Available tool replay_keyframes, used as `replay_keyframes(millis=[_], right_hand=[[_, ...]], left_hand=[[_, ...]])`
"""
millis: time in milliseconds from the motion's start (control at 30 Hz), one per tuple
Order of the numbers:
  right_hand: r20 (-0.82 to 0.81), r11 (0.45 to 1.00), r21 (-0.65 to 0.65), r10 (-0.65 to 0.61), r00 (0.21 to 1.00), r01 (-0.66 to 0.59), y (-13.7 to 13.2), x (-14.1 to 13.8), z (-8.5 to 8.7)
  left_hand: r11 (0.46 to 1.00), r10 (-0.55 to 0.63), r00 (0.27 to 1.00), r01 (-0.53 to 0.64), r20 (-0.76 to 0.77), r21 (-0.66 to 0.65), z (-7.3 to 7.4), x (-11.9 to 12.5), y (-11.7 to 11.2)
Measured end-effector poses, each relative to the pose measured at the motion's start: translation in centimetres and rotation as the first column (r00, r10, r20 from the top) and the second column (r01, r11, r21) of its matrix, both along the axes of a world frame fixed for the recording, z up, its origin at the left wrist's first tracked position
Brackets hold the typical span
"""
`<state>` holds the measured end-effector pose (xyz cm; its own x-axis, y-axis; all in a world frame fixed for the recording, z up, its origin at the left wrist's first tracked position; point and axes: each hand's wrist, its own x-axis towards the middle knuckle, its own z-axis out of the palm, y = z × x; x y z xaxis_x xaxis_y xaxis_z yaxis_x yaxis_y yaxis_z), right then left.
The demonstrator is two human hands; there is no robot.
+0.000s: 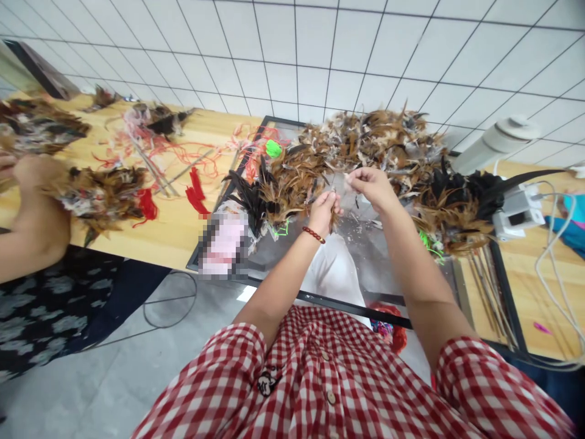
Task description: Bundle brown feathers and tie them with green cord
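My left hand [323, 210], with a red bead bracelet on its wrist, is closed around a small bunch of brown feathers [333, 214] held upright. My right hand [371, 185] is pinched shut just to the right and slightly above, on something too small to make out. Both hands hover over a dark-framed glass board [347, 299] on the table. A big heap of brown, black and white feathers [365, 146] lies right behind the hands. A black feather bundle [249, 201] lies left of my left hand.
Another person's arm [31, 225] at the far left holds a feather bundle [103, 195]. Red threads [196, 192] and thin sticks [489, 292] lie on the wooden table [173, 231]. A white device [514, 210] with cables stands at right. A green tie [273, 148] sits by the heap.
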<state>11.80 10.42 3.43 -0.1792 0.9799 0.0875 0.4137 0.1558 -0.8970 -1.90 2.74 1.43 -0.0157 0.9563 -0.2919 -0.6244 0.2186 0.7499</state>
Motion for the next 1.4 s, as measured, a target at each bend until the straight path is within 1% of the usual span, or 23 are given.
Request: replay_keyframes(millis=[33, 67, 133, 233, 333, 400, 467, 533, 567, 667, 700, 733, 800, 867, 900, 967, 1033, 1067, 1133, 1200, 1233, 1333, 1400], right_hand=[[-0.127, 1.000, -0.030, 0.002, 0.992, -0.006, -1.2, 0.0, -0.1], [-0.210, 0.999, -0.051, -0.001, 0.978, -0.010, -2.3, -0.1, -0.2], [-0.282, 0.997, -0.073, -0.021, 0.959, 0.001, -4.2, -0.7, -0.5], [-0.278, 0.995, -0.073, -0.083, 0.957, 0.065, -5.4, -1.7, -0.8], [-0.247, 0.991, -0.042, -0.134, 0.960, 0.127, -5.5, -2.2, -1.0], [-0.245, 0.990, -0.035, -0.143, 0.959, 0.138, -5.2, -2.3, -1.2], [-0.270, 0.987, -0.050, -0.158, 0.950, 0.150, -5.0, -2.2, -1.4], [-0.305, 0.984, -0.096, -0.171, 0.937, 0.149, -4.7, -2.0, -1.6], [-0.320, 0.983, -0.125, -0.169, 0.932, 0.135, -4.6, -1.8, -1.7], [-0.335, 0.981, -0.190, -0.105, 0.936, 0.042, -4.4, -0.9, -1.8], [-0.326, 0.980, -0.197, -0.068, 0.943, 0.002, -4.3, -0.6, -1.7], [-0.315, 0.979, -0.201, -0.025, 0.949, -0.041, -3.9, -0.3, -1.7], [-0.294, 0.973, -0.202, 0.047, 0.955, -0.110, -2.8, -0.1, -1.6], [-0.239, 0.981, -0.160, 0.065, 0.969, -0.105, -0.8, -0.6, -1.6], [-0.171, 0.992, -0.109, 0.047, 0.984, -0.066, 0.3, -1.1, -1.6], [0.066, 0.999, 0.046, -0.026, 0.998, 0.023, 2.6, -2.5, -1.6], [0.307, 0.987, 0.134, -0.128, 0.943, 0.090, 4.4, -4.0, -1.7], [0.404, 0.984, 0.139, -0.162, 0.900, 0.114, 5.1, -4.6, -1.7], [0.548, 0.986, 0.098, -0.166, 0.820, 0.134, 5.7, -5.5, -1.7], [0.616, 0.989, 0.063, -0.143, 0.774, 0.133, 5.7, -5.5, -1.5], [0.622, 0.989, 0.065, -0.145, 0.769, 0.134, 5.6, -5.1, -1.4], [0.570, 0.982, 0.102, -0.188, 0.800, 0.157, 4.7, -2.9, -0.9], [0.532, 0.989, 0.070, -0.148, 0.834, 0.131, 3.7, -1.0, -0.8]], left_hand=[[1.000, 0.025, 1.000, -0.025, -0.002, 0.003, -0.1, 0.1, 0.1], [0.999, 0.040, 0.999, -0.040, -0.005, 0.007, -0.3, 0.3, 0.3], [0.999, 0.052, 0.999, -0.052, -0.004, 0.015, -0.8, 0.6, 0.5], [0.996, 0.085, 0.996, -0.085, -0.023, 0.024, -1.7, 0.8, 0.7], [0.990, 0.140, 0.986, -0.136, -0.093, 0.046, -2.2, 0.7, 0.8], [0.986, 0.159, 0.978, -0.151, -0.133, 0.064, -2.3, 0.5, 0.8], [0.985, 0.164, 0.978, -0.155, -0.132, 0.076, -2.2, 0.5, 0.8], [0.988, 0.138, 0.986, -0.131, -0.090, 0.078, -1.9, 0.4, 0.6], [0.993, 0.102, 0.993, -0.097, -0.062, 0.072, -1.7, 0.3, 0.5], [0.997, -0.075, 0.997, 0.074, 0.005, 0.022, -1.4, 0.2, 0.3], [0.994, -0.111, 0.994, 0.110, 0.020, 0.005, -1.3, 0.2, 0.3], [0.993, -0.120, 0.992, 0.120, 0.029, -0.006, -1.3, 0.3, 0.2], [0.997, -0.076, 0.997, 0.076, 0.028, -0.006, -1.2, 0.4, 0.2], [1.000, -0.029, 0.999, 0.029, 0.019, -0.006, -1.1, 0.6, 0.2], [1.000, -0.017, 1.000, 0.017, 0.016, -0.016, -1.0, 0.6, 0.2], [0.999, 0.001, 1.000, -0.001, 0.008, -0.048, -0.8, 0.6, 0.2], [0.997, 0.019, 1.000, -0.019, -0.006, -0.069, -0.6, 0.5, 0.3], [0.997, 0.025, 1.000, -0.026, -0.012, -0.070, -0.6, 0.4, 0.3], [0.998, 0.033, 0.999, -0.033, -0.013, -0.060, -0.6, 0.3, 0.4], [0.998, 0.041, 0.999, -0.041, -0.007, -0.043, -0.9, 0.2, 0.5], [0.998, 0.046, 0.999, -0.046, -0.005, -0.037, -1.0, 0.1, 0.4], [0.998, 0.048, 0.999, -0.048, 0.000, -0.030, -1.2, 0.3, 0.5], [0.999, 0.042, 0.999, -0.041, 0.013, -0.033, -1.0, 0.4, 0.8]])
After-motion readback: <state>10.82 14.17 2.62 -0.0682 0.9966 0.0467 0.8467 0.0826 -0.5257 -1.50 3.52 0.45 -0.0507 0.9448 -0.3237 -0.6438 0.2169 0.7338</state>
